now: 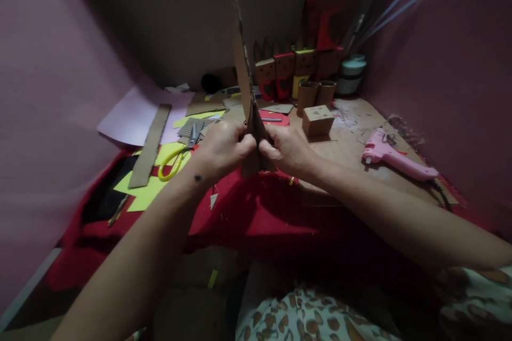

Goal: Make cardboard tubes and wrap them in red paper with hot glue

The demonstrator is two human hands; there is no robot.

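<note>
A piece of brown cardboard (245, 72) stands nearly upright between my hands, its torn edge facing me. My left hand (229, 150) is closed on its lower left side, thumb toward me. On the lower right side, my right hand (285, 149) is closed on the same cardboard, which bends or splits apart between the two thumbs. The fingertips behind it are hidden. Yellow-handled scissors (175, 162) lie just left of my left hand. A small cardboard box (318, 121) sits beyond my right hand.
A pink glue gun (400, 160) lies at the right on a cardboard sheet (356, 117). Two cardboard tubes (307, 97) and several decorated cardboard figures (284, 72) stand at the back. Left lie a cardboard strip (151, 149) and yellow paper (140, 200) on red cloth (248, 213).
</note>
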